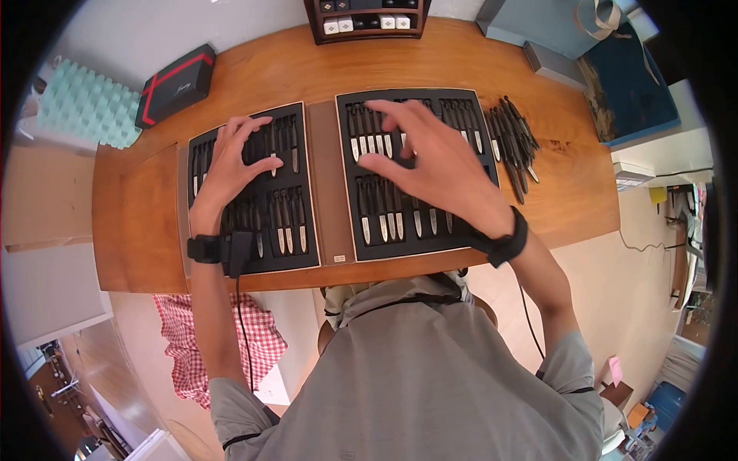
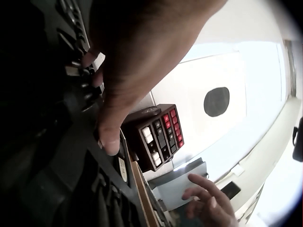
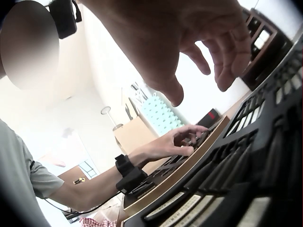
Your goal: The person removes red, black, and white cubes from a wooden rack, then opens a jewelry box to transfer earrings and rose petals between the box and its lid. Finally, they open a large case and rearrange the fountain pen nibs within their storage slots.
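A wide two-part case lies opened flat on the table, with a left tray [image 1: 252,187] and a right tray [image 1: 420,165]. Both black inserts carry rows of slim dark tools [image 1: 384,207] with pale, marked ends. My left hand [image 1: 227,161] reaches over the upper row of the left tray, thumb and fingers spread apart. In the left wrist view its fingertips are right at the tools, partly in shadow. Above the right tray hovers my right hand [image 1: 442,165], fingers loosely bent and thumb apart; nothing shows between them in the right wrist view.
A loose pile of similar dark tools [image 1: 515,142] lies right of the case. A black box with red ribbon [image 1: 177,86] and a mint bumpy foam piece [image 1: 88,104] stand at the back left. A small dark wooden rack [image 1: 367,34] stands at the back.
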Motion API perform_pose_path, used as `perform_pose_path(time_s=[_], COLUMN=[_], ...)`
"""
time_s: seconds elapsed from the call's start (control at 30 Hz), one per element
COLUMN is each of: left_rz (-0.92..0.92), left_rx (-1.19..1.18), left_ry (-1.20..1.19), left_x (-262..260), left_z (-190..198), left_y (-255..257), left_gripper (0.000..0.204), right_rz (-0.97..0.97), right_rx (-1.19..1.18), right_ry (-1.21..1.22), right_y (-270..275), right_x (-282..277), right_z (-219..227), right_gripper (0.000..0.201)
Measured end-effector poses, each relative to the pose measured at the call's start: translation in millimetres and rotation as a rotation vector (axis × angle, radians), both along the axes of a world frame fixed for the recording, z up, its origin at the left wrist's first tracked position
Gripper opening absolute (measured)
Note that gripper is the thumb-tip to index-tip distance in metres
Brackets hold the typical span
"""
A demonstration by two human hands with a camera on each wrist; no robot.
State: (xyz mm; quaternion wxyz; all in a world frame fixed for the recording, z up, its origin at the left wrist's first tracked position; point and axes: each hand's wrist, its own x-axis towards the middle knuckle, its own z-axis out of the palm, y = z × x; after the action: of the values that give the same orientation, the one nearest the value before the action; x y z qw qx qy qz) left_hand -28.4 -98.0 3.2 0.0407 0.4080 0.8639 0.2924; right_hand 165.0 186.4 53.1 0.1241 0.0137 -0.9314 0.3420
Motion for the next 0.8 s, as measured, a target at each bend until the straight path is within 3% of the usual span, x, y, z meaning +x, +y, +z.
perform_pose_path(time_s=[0.1,0.37,0.6,0.8], left_rz=[-0.038,-0.025,-0.084,0.005], left_rx=[-0.062,-0.308,-0.347,-0.257], left_ry=[0.024,0.31,0.334,0.292], left_x=[-1.6,16.3,17.0,55.6], left_z=[4.6,20.3,23.5,37.8], left_y=[1.1,9.9,13.9,17.9], left_gripper=[0.073,0.065,0.064,0.052], right_rz=[-0.096,-0.302,-0.326,-0.347], right_rx=[-0.023,-0.218,-0.222,-0.245], right_ry=[-0.012,-0.028,-0.021,0.029], right_y=[24.2,67.1,78.9,81.7], right_x=[32.2,96.2,112.0,124.1], right_z=[3.7,-18.5,-39.5,-47.3], right_gripper=[0.061,0.053,0.036,0.028])
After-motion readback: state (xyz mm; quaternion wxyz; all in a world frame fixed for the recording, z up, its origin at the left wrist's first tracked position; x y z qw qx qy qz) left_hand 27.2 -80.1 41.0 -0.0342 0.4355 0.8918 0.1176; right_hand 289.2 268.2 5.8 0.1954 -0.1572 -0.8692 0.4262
